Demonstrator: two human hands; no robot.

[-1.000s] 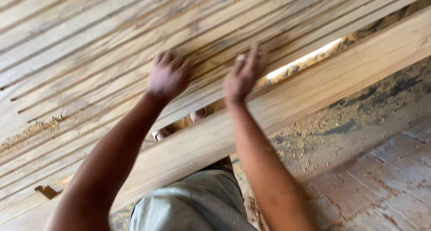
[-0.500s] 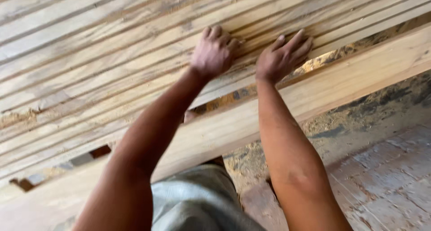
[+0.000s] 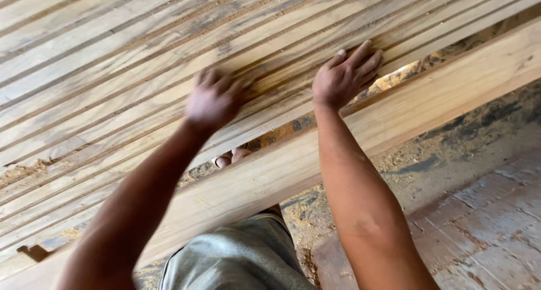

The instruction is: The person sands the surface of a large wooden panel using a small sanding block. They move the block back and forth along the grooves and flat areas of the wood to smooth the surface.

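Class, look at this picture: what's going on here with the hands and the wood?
A person leans over a stack of long wooden slats laid side by side. The right hand lies flat on the slats near their edge. The left hand is on the slats too, blurred. A thick beam runs alongside, with sawdust on the floor beneath.

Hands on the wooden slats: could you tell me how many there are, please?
2. The left hand lies blurred on the slats mid-frame; the right hand presses flat near their lower edge, above the thick beam.
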